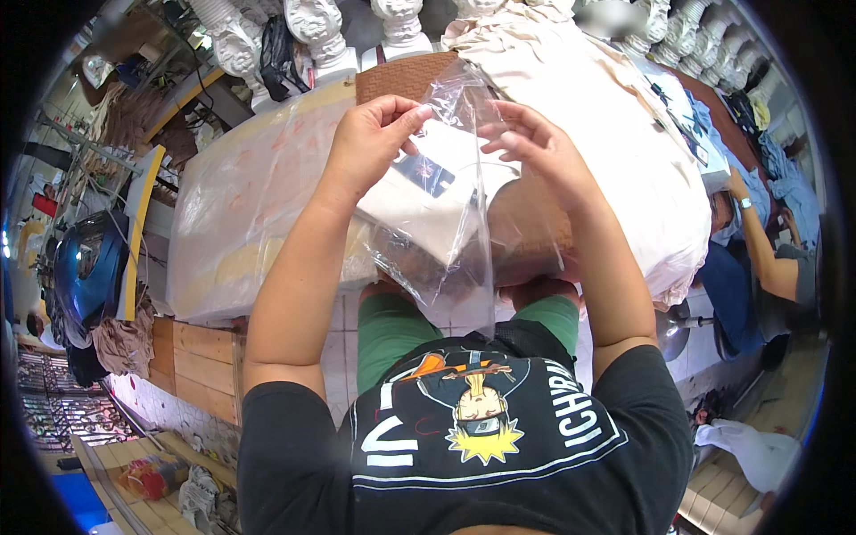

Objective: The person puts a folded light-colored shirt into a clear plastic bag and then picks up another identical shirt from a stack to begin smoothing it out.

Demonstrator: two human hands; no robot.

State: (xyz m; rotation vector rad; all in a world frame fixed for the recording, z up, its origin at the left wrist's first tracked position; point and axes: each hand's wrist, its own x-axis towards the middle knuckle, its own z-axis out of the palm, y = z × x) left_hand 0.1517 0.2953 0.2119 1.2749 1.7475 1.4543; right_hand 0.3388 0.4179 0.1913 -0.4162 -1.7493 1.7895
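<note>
A clear plastic bag (481,259) hangs upright between my hands, in front of my lap. My left hand (370,147) pinches its upper part between thumb and fingers. My right hand (535,152) is at the bag's other side, its fingers apart and curved, slightly blurred. Whether a fingertip touches the film is hard to see. Behind the film lies a folded cream garment (410,209) with a dark printed card or label (428,174) on it. Glare on the plastic hides part of the garment.
A plastic-wrapped surface (259,196) stands at left, and a heap of cream cloth (597,134) covers the table at right. White balusters (316,36) line the far edge, with a black bag (281,58) against them. Another person's arm (758,236) reaches in at right.
</note>
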